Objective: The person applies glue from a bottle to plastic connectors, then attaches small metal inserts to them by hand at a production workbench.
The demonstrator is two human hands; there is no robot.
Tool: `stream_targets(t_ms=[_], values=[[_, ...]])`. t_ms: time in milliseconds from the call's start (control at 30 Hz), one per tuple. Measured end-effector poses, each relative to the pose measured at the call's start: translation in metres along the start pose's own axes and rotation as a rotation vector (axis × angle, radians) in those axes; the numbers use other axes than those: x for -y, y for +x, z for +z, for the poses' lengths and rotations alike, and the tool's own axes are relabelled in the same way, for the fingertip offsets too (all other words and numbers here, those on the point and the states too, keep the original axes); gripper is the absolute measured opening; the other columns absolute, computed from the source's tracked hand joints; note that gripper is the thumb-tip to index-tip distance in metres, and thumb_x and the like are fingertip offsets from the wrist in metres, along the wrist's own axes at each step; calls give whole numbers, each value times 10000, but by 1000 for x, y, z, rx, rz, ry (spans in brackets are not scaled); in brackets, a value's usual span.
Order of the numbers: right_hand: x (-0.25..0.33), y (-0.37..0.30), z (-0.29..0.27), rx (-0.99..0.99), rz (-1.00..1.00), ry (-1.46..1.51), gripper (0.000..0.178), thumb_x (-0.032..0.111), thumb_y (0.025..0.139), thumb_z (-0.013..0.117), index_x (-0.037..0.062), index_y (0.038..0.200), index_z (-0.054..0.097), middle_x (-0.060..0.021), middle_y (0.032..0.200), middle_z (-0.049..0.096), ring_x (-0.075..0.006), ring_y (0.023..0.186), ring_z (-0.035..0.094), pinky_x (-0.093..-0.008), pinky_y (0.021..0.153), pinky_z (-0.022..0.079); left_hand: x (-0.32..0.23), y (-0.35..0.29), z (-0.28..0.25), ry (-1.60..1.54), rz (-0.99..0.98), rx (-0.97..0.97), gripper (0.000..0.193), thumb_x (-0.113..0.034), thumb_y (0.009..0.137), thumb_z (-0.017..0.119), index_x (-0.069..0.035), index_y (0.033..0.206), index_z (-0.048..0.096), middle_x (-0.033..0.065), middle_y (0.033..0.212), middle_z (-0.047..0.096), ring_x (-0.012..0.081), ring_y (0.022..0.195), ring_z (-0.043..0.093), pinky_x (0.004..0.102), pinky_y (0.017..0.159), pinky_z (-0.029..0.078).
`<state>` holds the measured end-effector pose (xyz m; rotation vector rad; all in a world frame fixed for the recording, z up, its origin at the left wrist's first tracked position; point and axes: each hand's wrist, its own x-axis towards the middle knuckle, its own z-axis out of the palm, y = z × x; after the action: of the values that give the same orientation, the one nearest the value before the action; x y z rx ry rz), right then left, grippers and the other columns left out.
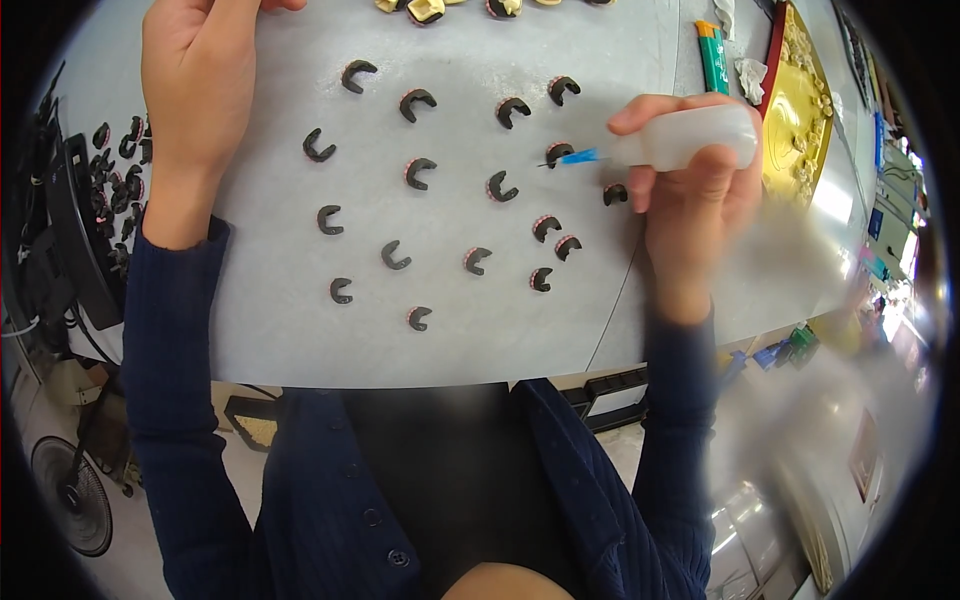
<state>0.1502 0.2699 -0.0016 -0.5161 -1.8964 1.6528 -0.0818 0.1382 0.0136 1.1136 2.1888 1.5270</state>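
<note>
My right hand [695, 190] is wrapped round a translucent white squeeze bottle [700, 138], tipped on its side. Its blue needle tip [578, 157] points left, over or beside a dark horseshoe-shaped dental piece [560, 150]; whether they touch, I cannot tell. Several similar black pieces, such as this dental arch [420, 173], lie spread over the grey table [270, 300], many with a pink toothed outer edge. At the upper left, my left hand [200, 70] reaches past the top of the view. Most of its fingers are cut off, so what they hold is hidden.
Cream and dark dental models [425, 10] stand along the far edge of view. On the right lie a green and orange packet [712, 57], crumpled tissue [750, 78] and a gold tray [785, 175] of pale pieces. More dark arches [130, 190] are heaped at left.
</note>
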Motion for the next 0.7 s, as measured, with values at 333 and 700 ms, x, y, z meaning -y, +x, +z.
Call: stream_targets(t_ms=[333,700], values=[[-2,-1,-7,-64,-18,-124,414,455,990,433,48,1065,458,-224,901,642,-92,536,419,-182,497,351,-1,1,0,0,2,7,271,-196,998,441,-31,808,542,-12,649,464,60,627,428,196,627,346],[-6,1,-4,-85,-71,-63,280,302,1000,471,28,1036,431,-184,837,680,-37,477,403,-150,467,362,-2,0,0,19,-5,5,275,-202,999,440,-35,808,546,-14,639,461,59,617,424,194,620,346]])
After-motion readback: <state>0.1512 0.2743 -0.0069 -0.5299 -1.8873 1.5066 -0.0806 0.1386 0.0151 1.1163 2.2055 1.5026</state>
